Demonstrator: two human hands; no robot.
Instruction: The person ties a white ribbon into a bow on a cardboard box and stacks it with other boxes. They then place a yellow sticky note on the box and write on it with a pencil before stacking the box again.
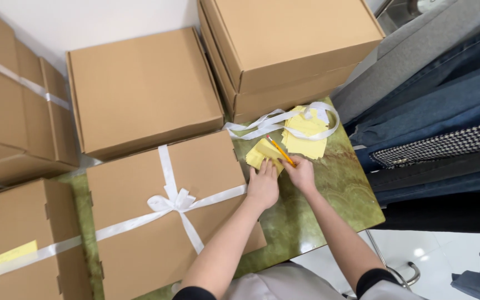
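The yellow paper slips (284, 145) are hemmed in by the ribboned box (168, 216) leftward and loose ribbon (268, 125) behind. They are pressed flat by the left hand (263, 186); a pencil (280, 150) is gripped by the right hand (301, 173).

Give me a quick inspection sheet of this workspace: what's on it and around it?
Surface: green marbled table, mostly covered.
Job's things: yellow notes under left hand; pencil in right hand.
Clutter: more yellow sheets, loose white ribbon, ribboned box, plain boxes.
Grippers: none; two bare hands.
Cables: nothing seen.
Surroundings: hanging clothes at right, white floor.
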